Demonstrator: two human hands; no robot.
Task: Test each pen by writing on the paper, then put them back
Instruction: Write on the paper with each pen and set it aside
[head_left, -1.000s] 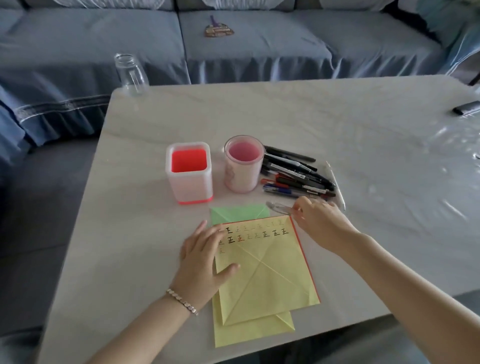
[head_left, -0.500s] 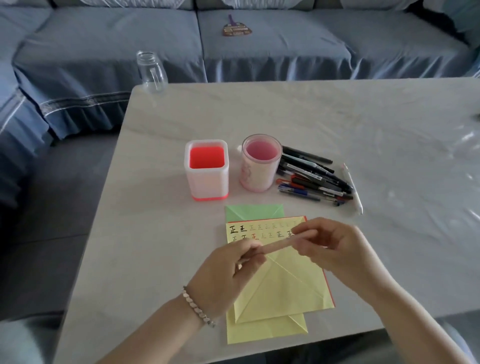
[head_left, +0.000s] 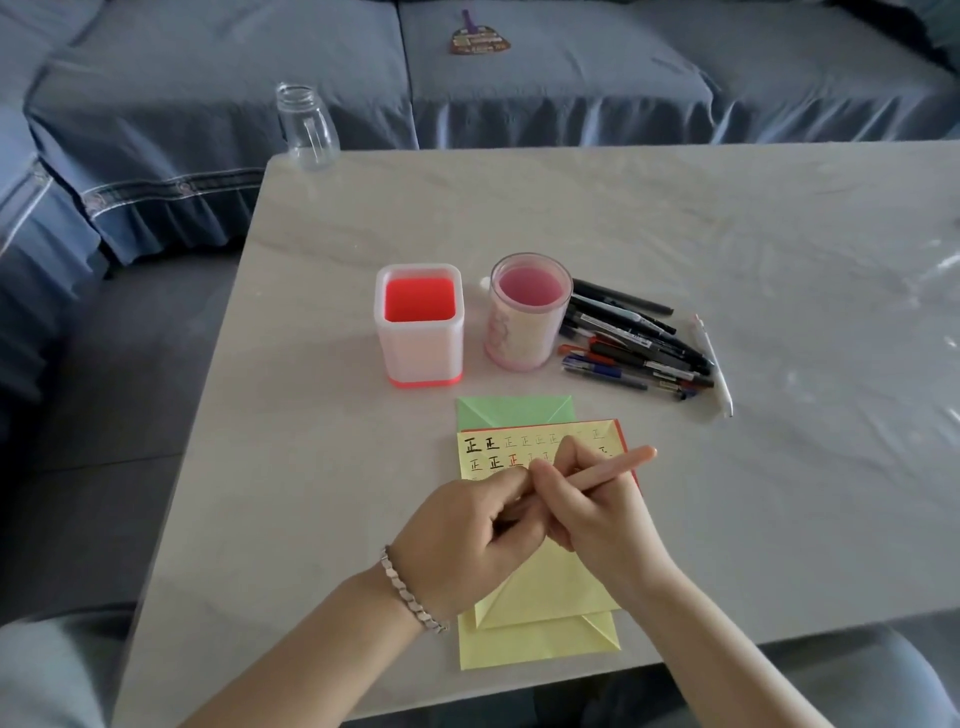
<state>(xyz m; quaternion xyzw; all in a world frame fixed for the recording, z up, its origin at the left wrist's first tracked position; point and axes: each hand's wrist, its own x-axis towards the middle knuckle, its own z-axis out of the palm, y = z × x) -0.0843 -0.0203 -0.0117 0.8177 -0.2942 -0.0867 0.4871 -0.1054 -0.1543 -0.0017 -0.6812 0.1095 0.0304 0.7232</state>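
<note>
At the near edge, two bare forearms reach in over the pale, marble-patterned counter (head_left: 311, 415). The left wrist wears a silver link bracelet (head_left: 413, 597).

The left hand (head_left: 467, 530) and right hand (head_left: 592, 514) meet above the paper, both on a slim pale-pink pen (head_left: 613, 467). The right hand has its fingers curled round the middle of the barrel. The left hand is curled too, thumb and forefinger pinching the pen's near end. The pen slants up and to the right, its far end poking out past the right hand's knuckles, clear of the sheet. Whether a cap is on cannot be told.

Under the hands lies a folded yellow paper sheet (head_left: 545, 587), with rows of small handwritten characters in black, red and fainter inks along its far edge. It rests on a second yellow sheet (head_left: 540, 644) that shows nearer the person. A red sheet edge (head_left: 621, 431) peeks out on the right, and a green folded sheet (head_left: 514, 410) at the far side.

Beyond the paper stand a white square plastic pen holder with a red inside (head_left: 418, 325) and, just to its right, a round translucent pink cup (head_left: 527, 312). A pile of dark pens (head_left: 634, 343) lies beside the cup, and a white pen (head_left: 714, 364) lies along the pile's right side.

At the far left corner of the counter stands a clear glass bottle (head_left: 306, 127). Behind the counter is a sofa under a blue-grey cover (head_left: 571, 93), with a small flat fan-shaped item (head_left: 480, 39) on its seat.
</note>
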